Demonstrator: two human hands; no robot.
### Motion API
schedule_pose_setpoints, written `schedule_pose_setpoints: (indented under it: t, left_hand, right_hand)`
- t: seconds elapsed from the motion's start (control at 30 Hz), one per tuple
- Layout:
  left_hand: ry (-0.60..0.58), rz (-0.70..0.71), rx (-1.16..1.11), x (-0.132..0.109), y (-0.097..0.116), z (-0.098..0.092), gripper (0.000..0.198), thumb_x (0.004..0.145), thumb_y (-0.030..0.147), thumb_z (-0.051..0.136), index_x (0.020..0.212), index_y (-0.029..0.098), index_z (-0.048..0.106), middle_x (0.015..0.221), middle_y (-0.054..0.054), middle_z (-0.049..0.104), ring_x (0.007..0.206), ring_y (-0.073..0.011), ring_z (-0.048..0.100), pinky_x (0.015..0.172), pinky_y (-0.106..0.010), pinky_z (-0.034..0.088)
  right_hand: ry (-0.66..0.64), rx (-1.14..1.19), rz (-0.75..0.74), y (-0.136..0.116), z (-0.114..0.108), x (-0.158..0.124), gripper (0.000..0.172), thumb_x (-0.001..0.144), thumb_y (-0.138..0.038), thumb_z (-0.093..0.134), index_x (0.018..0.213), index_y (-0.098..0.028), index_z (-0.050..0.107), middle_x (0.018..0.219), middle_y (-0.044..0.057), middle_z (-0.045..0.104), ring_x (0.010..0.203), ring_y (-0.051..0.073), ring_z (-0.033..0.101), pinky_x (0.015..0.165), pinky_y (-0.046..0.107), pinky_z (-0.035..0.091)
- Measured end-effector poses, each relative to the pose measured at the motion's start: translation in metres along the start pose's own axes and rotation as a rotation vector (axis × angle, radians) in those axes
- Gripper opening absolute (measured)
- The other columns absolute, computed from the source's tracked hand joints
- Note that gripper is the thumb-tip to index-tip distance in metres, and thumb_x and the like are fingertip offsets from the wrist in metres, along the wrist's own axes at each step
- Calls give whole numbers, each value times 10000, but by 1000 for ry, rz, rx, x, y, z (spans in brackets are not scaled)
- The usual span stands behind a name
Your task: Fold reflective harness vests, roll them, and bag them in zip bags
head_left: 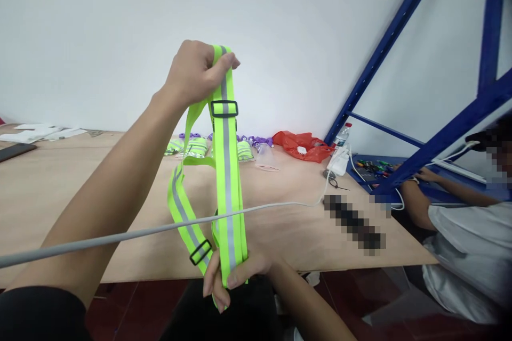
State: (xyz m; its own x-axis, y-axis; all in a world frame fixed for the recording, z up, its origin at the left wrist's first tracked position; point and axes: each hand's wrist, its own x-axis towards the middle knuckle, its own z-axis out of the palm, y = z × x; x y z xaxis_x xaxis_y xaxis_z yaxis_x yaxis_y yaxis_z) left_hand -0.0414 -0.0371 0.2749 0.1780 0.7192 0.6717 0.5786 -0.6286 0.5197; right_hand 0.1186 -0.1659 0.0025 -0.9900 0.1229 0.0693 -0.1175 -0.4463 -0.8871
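A neon-yellow reflective strap harness (226, 170) with a grey stripe hangs stretched between my hands. My left hand (202, 69) is raised and closed around its upper end, just above a black slider buckle (224, 108). Lower down, at the table's front edge, my right hand (240, 274) pinches the bottom of the layered strap between thumb and fingers. A loose loop with a second black buckle (200, 252) sags to the left of the straight length. A white cable (176, 226) crosses in front of the strap.
Folded yellow straps in bags (197, 147), purple items (256, 141), a red plastic bag (303, 146) and a bottle (342, 135) line the wooden table's (288, 213) back. A blue metal frame (384, 42) slants at right, where another person (468, 245) sits.
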Motion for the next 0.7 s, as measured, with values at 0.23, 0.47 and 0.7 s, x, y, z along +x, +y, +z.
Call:
schedule_pose_setpoints:
  t: [0.23,0.47,0.7]
  left_hand:
    - [-20,-36,55,24,-58,20,398,992,364,484,1019,57,736,1048,-88,761,837,-148,603,934,-337,489]
    - [-491,-411,-65,41,-118,39,298,776,411,675,935,193,802,1017,-95,761,934,-267,697,818,-367,573]
    - [-630,-594,12,42,-165,61,254,720,390,721,909,248,815,965,-94,753,934,-312,714,853,-418,568]
  right_hand:
    - [181,-58,-33,-9,25,-30,434,752,-498,777,928,-111,687,721,55,675,709,180,662,799,314,503]
    - [556,-321,60,-12,29,-61,344,857,-448,656,1042,-160,625,719,14,679,789,167,599,825,303,431]
    - [736,-419,143,-30,22,-76,358,859,-461,623,1052,-160,640,745,12,704,831,192,615,864,334,443]
